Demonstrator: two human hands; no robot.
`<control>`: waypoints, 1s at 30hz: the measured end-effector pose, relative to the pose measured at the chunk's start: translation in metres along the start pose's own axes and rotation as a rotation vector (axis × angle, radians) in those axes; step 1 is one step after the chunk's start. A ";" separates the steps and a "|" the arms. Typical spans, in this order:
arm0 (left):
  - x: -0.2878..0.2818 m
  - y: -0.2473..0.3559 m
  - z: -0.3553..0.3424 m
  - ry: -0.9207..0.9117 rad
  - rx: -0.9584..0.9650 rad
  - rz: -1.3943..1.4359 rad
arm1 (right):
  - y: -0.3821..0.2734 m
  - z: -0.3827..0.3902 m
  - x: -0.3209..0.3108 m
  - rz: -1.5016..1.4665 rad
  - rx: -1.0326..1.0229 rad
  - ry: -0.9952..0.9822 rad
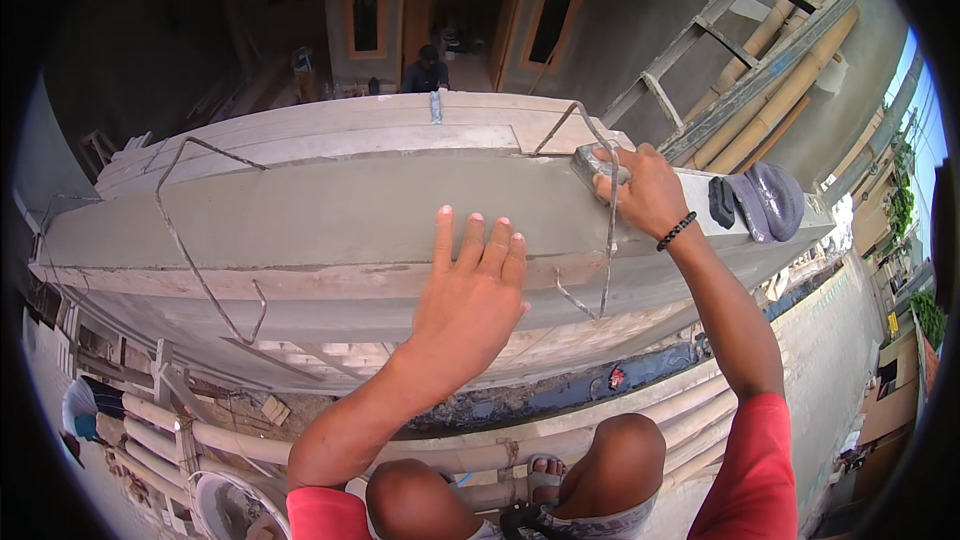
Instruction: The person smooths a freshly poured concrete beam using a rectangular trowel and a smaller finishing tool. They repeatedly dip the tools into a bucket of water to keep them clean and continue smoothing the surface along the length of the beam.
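My right hand [640, 188], with a black beaded bracelet at the wrist, grips a grey, cement-smeared hand float [588, 172]. The float rests on the right part of a smooth band of wet grey mortar [350, 195] on top of a long wall or beam. My left hand [470, 285] lies with its fingers stretched out, over the near board edge [250, 282], fingertips reaching the mortar; it holds nothing. Bent steel rod clamps [178, 230] straddle the top at the left, and another rod clamp [609, 260] stands just beside my right hand.
A purple-grey cap-like thing [772, 202] and a small black block [720, 203] sit at the right end. Boards [350, 140] line the far side. Bamboo poles [690, 410] run below me above a dark ditch. A ladder [720, 40] leans right; another person [427, 72] is beyond; a bucket [235, 510] stands lower left.
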State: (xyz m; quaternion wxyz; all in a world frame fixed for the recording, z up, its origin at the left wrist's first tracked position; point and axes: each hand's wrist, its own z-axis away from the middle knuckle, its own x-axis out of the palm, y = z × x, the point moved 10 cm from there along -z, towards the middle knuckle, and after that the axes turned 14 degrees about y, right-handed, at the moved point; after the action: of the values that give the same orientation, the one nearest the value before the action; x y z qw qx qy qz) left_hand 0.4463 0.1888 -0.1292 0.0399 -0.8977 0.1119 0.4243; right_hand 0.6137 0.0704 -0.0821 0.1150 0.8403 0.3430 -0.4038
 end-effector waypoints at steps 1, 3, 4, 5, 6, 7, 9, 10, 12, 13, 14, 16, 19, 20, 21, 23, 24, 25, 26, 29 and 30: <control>0.000 0.002 -0.003 -0.009 -0.001 0.002 | 0.006 -0.008 0.001 0.026 0.020 0.009; -0.001 0.000 -0.003 -0.032 -0.008 0.002 | -0.006 -0.009 0.010 0.022 -0.011 -0.008; -0.002 -0.003 -0.002 -0.048 -0.013 -0.011 | -0.011 -0.004 0.009 -0.036 -0.024 -0.038; -0.002 -0.004 -0.002 -0.055 -0.018 -0.012 | -0.013 0.003 0.002 -0.086 -0.029 -0.065; -0.003 -0.005 -0.002 -0.063 -0.023 -0.013 | -0.011 0.008 -0.001 -0.137 -0.034 -0.092; -0.004 -0.001 -0.005 -0.067 -0.019 -0.005 | 0.006 0.007 -0.007 -0.093 -0.040 -0.042; -0.002 0.002 -0.008 -0.102 -0.018 -0.011 | 0.021 -0.006 -0.002 -0.053 0.022 0.008; -0.002 0.001 -0.010 -0.117 -0.020 -0.020 | 0.024 -0.011 0.001 -0.036 0.048 0.035; 0.000 -0.001 -0.014 -0.149 -0.053 -0.008 | 0.004 -0.006 0.015 -0.107 -0.029 -0.026; 0.001 -0.005 -0.014 -0.169 -0.072 -0.013 | -0.011 0.004 0.012 -0.183 -0.064 -0.097; -0.001 -0.005 -0.014 -0.169 -0.080 -0.021 | -0.024 0.014 0.004 -0.249 -0.100 -0.167; -0.006 -0.003 -0.019 -0.159 -0.084 -0.043 | 0.000 0.021 -0.014 -0.232 -0.108 -0.143; -0.003 0.001 -0.028 -0.168 -0.083 -0.057 | 0.054 0.001 -0.007 -0.136 0.040 -0.114; -0.001 -0.001 -0.032 -0.175 -0.096 -0.063 | 0.035 0.000 -0.002 -0.187 -0.029 -0.093; 0.001 -0.004 -0.038 -0.182 -0.108 -0.069 | 0.011 0.002 0.002 -0.237 -0.097 -0.071; 0.000 -0.012 -0.040 -0.218 -0.154 -0.084 | -0.041 0.016 0.000 -0.354 -0.268 -0.070; -0.004 -0.016 -0.041 -0.244 -0.181 -0.087 | -0.038 0.019 -0.002 -0.369 -0.281 -0.124; -0.008 -0.019 -0.043 -0.266 -0.200 -0.088 | -0.025 0.024 -0.007 -0.377 -0.291 -0.171; -0.013 -0.021 -0.044 -0.277 -0.215 -0.094 | -0.011 0.027 -0.011 -0.383 -0.305 -0.217; -0.021 -0.027 -0.043 -0.306 -0.265 -0.103 | 0.020 0.001 -0.002 -0.328 -0.177 -0.184; -0.019 -0.031 -0.048 -0.306 -0.278 -0.100 | 0.019 -0.004 0.004 -0.311 -0.154 -0.163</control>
State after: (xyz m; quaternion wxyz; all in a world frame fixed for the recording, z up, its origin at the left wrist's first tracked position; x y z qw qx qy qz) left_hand 0.4779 0.2138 -0.0848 -0.0468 -0.8242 0.0003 0.5643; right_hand 0.6311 0.0601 -0.0839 0.1426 0.7303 0.4882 -0.4561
